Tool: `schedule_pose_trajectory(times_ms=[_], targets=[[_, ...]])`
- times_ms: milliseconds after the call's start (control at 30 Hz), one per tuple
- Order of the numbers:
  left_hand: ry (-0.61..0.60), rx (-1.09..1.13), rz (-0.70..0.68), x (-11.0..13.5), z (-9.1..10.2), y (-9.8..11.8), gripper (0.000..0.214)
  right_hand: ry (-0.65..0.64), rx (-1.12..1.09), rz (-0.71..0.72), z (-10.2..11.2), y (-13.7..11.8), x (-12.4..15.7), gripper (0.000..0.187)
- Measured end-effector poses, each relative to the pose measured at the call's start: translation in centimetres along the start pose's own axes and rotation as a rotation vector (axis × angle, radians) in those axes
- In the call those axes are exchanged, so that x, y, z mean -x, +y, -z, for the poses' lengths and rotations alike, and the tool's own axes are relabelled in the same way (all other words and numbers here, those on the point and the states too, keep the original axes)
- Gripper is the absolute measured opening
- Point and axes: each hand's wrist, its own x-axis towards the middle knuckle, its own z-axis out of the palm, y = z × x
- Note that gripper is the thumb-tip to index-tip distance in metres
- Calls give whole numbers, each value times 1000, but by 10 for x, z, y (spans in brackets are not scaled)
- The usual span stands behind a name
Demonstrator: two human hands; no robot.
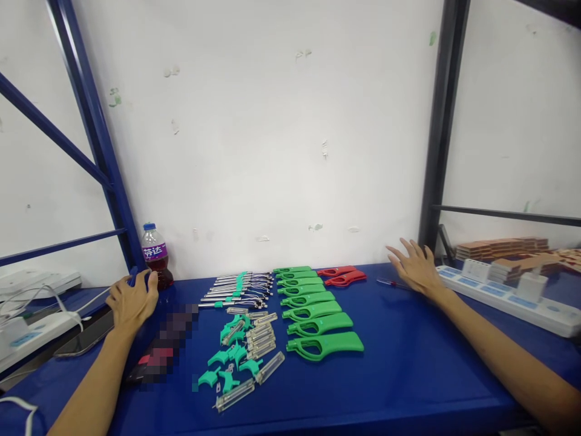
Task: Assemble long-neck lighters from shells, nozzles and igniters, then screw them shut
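Note:
At the left of the blue table, my left hand rests with bent, spread fingers near a phone and a soda bottle; a bit of blue shows at its fingertips. On the far right, my right hand is open, fingers spread, beside a thin pen-like stick. Between them lie a column of green lighter housings and two red housings. To their left are metal tubes with wires, clear fuel tanks and turquoise trigger pieces.
A white power strip with plugs runs along the right edge, near stacked brown pieces. More strips and cables sit at left. Blue and dark posts flank the white wall. A pixelated dark item lies left of centre.

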Motion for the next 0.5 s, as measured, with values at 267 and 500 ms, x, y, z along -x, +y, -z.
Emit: schedule_pose_trajectory(times_ms=[267,500], targets=[[-61,-40,-31,-6,5,3,40,99,-12,23,2,-1,-4,38],[-163,-79,-77,-14,3,5,39,109,-52,48,-4,3,-7,39]])
